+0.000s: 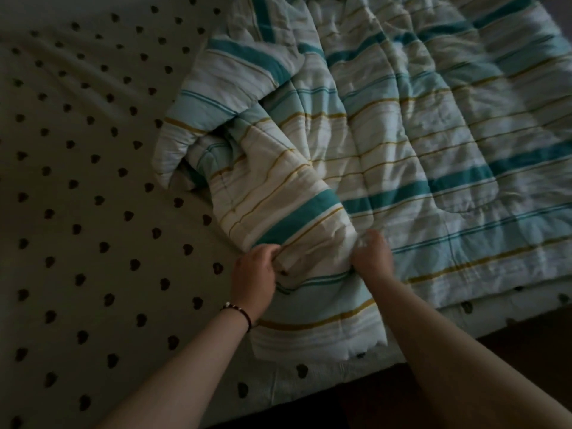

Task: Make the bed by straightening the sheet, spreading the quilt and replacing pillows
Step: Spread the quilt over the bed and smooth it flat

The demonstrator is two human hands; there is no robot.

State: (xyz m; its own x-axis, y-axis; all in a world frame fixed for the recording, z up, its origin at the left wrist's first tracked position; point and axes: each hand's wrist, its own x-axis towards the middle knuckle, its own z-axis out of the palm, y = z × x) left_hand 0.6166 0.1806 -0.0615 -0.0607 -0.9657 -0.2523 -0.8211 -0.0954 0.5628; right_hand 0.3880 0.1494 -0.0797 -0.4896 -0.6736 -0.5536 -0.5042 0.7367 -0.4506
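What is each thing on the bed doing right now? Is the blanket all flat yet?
quilt: not flat yet, bunched and folded over on its left part, covering only the right side of the bed.
sheet: bare on the left side, slightly wrinkled.
left hand: closed on a fold of the quilt.
right hand: gripping the quilt, blurred.
bracelet: on the left wrist.

sheet [77,181] bare left, quilt [402,134] bunched right

Both forearms are bare; a dark beaded bracelet [238,312] circles the left wrist.
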